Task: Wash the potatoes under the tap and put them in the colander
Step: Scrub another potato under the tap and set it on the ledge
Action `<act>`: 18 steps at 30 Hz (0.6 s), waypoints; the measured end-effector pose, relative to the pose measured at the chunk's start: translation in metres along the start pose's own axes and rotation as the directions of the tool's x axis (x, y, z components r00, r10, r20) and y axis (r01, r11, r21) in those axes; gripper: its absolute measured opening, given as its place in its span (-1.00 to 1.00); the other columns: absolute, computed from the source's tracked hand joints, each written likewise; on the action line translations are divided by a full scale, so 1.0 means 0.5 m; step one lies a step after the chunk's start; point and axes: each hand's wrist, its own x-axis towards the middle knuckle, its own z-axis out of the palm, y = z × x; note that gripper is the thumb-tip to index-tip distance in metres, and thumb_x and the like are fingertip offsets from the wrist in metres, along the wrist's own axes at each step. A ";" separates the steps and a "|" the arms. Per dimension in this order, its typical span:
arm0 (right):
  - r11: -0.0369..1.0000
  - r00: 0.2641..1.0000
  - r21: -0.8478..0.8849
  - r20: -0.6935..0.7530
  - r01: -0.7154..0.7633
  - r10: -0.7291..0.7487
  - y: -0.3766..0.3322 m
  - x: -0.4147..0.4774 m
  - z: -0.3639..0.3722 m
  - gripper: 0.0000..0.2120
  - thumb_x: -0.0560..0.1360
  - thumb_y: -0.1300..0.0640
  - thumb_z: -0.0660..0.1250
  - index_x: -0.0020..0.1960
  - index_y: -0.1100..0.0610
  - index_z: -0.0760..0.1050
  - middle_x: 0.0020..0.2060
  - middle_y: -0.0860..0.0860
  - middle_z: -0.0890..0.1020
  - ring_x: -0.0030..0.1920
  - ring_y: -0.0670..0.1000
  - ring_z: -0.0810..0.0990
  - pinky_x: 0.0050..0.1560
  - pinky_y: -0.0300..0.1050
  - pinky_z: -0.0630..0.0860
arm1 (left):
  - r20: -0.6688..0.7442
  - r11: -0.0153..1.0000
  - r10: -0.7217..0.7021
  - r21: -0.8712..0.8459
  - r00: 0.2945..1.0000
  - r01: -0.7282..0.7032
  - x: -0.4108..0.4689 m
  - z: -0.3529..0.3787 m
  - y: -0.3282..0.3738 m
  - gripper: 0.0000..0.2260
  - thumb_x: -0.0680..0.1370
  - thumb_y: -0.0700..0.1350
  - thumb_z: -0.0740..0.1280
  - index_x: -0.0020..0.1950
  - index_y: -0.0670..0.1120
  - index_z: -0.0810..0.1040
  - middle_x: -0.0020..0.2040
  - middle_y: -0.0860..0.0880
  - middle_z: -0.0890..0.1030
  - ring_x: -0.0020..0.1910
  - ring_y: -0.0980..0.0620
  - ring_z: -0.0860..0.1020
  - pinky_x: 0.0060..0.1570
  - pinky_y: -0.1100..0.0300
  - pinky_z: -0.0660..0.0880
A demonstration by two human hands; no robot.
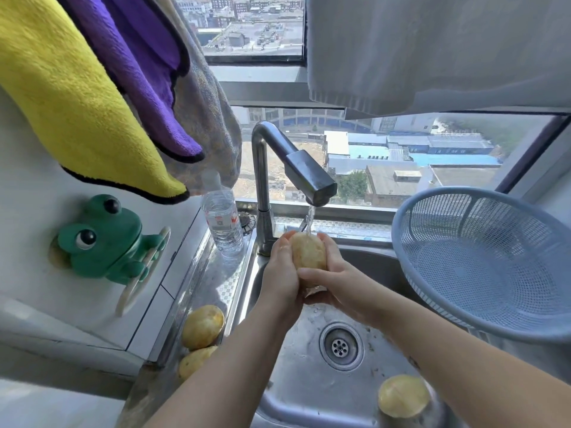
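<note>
A loose potato (pixel 403 395) lies in the sink (pixel 296 396) at 5 o'clock of the hands. Two potatoes (pixel 202 327) wait on the desk (pixel 222 282) at 7 o'clock. The left hand (pixel 282 273) and right hand (pixel 336 282) curl round the held potato (pixel 309 251) from either side, its long axis running 12 to 6. The tap (pixel 309 177) pours on its top end. The colander (pixel 482 261), no potato visible inside, sits at 3 o'clock, nearer the right hand.

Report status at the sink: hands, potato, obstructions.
Left hand, right hand: both gripping yellow-brown oval potato under running steel tap. Blue plastic mesh colander empty, at right. Path to it clear.
</note>
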 end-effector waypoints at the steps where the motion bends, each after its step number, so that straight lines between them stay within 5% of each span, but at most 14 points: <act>1: 1.000 1.000 -0.010 -0.018 0.017 -0.017 0.001 0.001 0.001 -0.18 0.52 0.23 0.32 0.53 -0.11 -0.14 0.20 0.12 0.52 -0.04 0.03 0.62 -0.16 -0.15 0.59 | 0.017 1.000 -0.013 -0.006 1.000 0.014 -0.002 0.001 0.003 -0.75 0.68 -0.04 0.03 0.05 0.10 0.50 0.00 -0.09 0.62 -0.09 -0.08 0.63 -0.19 0.05 0.57; 7: 0.989 0.957 0.062 -0.268 0.133 -0.112 0.015 0.019 0.023 -0.48 0.44 0.05 0.44 0.33 -0.11 0.31 0.11 0.07 0.60 0.03 0.08 0.65 -0.20 -0.12 0.58 | 0.074 0.992 0.038 0.115 0.997 -0.046 -0.018 0.012 0.003 -0.71 0.67 -0.02 0.04 0.37 0.15 0.36 0.21 -0.10 0.55 0.11 -0.11 0.59 -0.18 0.07 0.54; 12: 0.963 0.932 0.258 -0.363 0.080 0.020 0.027 0.038 0.033 -0.69 0.51 -0.09 0.31 0.20 0.00 0.51 0.09 0.09 0.66 0.06 0.10 0.67 -0.14 -0.03 0.62 | 0.124 0.919 0.168 0.339 0.978 -0.200 -0.026 -0.001 -0.018 -0.60 0.55 0.16 0.15 0.39 0.28 0.27 0.35 0.01 0.42 0.30 0.04 0.45 0.34 -0.05 0.38; 15: 0.947 0.936 0.318 -0.319 -0.041 0.147 0.018 0.036 0.024 -0.58 0.58 -0.18 0.12 0.19 0.09 0.54 0.04 0.14 0.68 0.05 0.14 0.67 -0.03 -0.01 0.61 | 0.193 0.866 0.155 0.445 0.969 -0.228 -0.030 -0.016 -0.022 -0.48 0.46 0.19 0.21 0.40 0.35 0.13 0.37 -0.02 0.34 0.25 0.03 0.47 0.26 0.05 0.46; 18: 0.954 0.929 0.275 -0.306 -0.122 0.207 0.012 0.030 0.011 -0.54 0.63 -0.13 0.03 0.18 0.17 0.53 0.02 0.19 0.67 0.07 0.17 0.64 0.12 0.10 0.56 | 0.270 0.833 0.165 0.477 0.949 -0.280 -0.034 -0.031 -0.026 -0.34 0.55 -0.04 0.34 0.51 0.17 0.02 0.29 -0.01 0.41 0.16 0.11 0.52 0.01 0.33 0.53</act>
